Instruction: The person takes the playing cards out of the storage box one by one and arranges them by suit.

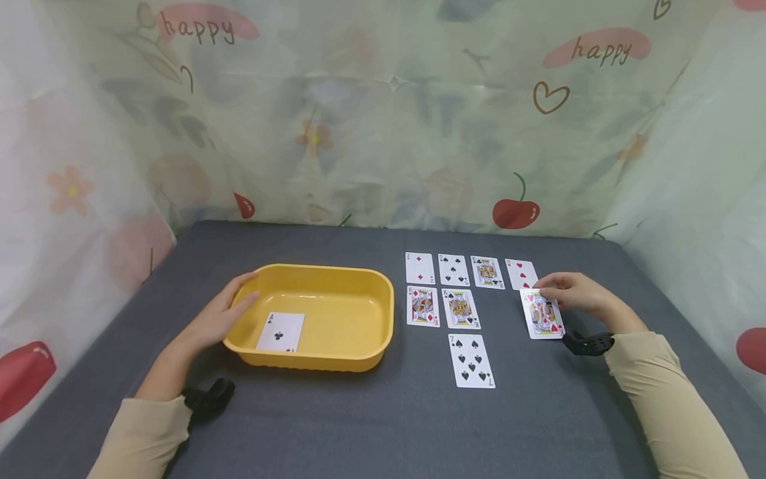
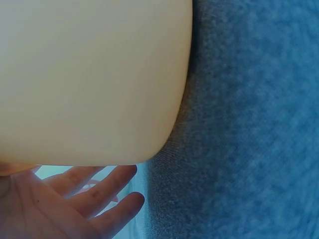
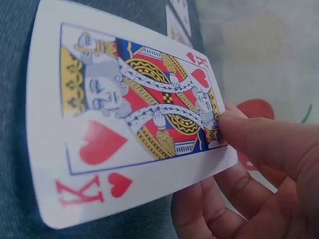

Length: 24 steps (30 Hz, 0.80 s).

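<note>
My right hand (image 1: pixel 583 296) pinches the king of hearts (image 3: pixel 144 109) by its edge, thumb on the face and fingers behind. In the head view this card is tilted above the cloth, just in front of a heart card (image 1: pixel 522 273). At the yellow tray (image 1: pixel 323 362), my left hand (image 1: pixel 218 316) holds the left rim, thumb on the inner side and fingers outside. The left wrist view shows those fingers spread beside the tray's wall, partly hidden. An ace of clubs (image 1: pixel 281 332) lies face up inside the tray.
Right of the tray lie face-up cards: a two of diamonds (image 1: pixel 419 269), a five of spades (image 1: pixel 453 269), a black king (image 1: pixel 487 272), a red king (image 1: pixel 423 306), another black king (image 1: pixel 461 309) and a seven of spades (image 1: pixel 471 360). A printed curtain (image 1: pixel 383 153) hangs behind.
</note>
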### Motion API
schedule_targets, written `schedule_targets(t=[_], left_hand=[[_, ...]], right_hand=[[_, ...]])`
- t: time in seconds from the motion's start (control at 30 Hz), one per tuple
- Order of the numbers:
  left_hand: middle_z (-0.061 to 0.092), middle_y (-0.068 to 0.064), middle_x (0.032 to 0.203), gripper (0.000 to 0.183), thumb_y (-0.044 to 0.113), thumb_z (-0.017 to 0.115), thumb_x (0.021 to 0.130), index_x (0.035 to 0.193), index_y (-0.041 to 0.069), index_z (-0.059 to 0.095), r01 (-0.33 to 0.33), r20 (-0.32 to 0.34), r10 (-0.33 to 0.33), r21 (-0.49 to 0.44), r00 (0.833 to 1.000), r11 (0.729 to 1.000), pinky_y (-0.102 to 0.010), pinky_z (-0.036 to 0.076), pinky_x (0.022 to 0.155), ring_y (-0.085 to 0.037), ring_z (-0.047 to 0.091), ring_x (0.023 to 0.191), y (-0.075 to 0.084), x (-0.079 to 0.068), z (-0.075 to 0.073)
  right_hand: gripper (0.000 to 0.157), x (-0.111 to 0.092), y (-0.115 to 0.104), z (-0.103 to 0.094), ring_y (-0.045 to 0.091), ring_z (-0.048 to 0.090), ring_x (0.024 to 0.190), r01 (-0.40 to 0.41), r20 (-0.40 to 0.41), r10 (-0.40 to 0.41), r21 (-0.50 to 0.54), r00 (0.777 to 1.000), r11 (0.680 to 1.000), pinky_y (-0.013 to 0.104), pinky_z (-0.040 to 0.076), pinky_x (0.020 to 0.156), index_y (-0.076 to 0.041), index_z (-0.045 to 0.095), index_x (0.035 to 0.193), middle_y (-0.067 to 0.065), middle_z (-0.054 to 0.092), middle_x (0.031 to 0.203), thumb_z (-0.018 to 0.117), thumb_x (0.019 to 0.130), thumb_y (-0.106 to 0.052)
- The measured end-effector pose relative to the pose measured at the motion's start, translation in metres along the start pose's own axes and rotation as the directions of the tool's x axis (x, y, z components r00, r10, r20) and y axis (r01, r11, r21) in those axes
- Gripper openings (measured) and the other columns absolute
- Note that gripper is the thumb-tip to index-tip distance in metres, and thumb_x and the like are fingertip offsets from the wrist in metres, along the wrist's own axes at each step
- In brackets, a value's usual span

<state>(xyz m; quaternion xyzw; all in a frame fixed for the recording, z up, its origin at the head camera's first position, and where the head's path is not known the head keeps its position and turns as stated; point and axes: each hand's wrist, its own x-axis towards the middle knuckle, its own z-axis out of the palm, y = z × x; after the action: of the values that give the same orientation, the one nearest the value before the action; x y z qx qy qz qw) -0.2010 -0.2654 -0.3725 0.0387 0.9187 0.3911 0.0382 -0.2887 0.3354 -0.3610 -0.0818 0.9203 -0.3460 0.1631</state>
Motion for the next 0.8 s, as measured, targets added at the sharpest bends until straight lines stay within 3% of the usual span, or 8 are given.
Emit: schedule_targets(t=[0.8], left_hand=[[0.019, -0.026, 0.151, 0.065, 0.043, 0.036, 0.099, 0.148, 0.005, 0.016, 0.011, 0.005, -0.011, -0.012, 1.0, 1.0, -0.061, 0.021, 0.107, -0.042, 0.026, 0.134, 0.002, -0.001, 0.0]], right_hand=[[0.039, 0.014, 0.01, 0.008, 0.007, 0.056, 0.079, -0.04, -0.098, 0.038, -0.024, 0.994, 0.999, 0.025, 0.049, 0.068, 0.009, 0.052, 0.119, 0.017, 0.064, 0.102, 0.056, 0.092, -0.019]])
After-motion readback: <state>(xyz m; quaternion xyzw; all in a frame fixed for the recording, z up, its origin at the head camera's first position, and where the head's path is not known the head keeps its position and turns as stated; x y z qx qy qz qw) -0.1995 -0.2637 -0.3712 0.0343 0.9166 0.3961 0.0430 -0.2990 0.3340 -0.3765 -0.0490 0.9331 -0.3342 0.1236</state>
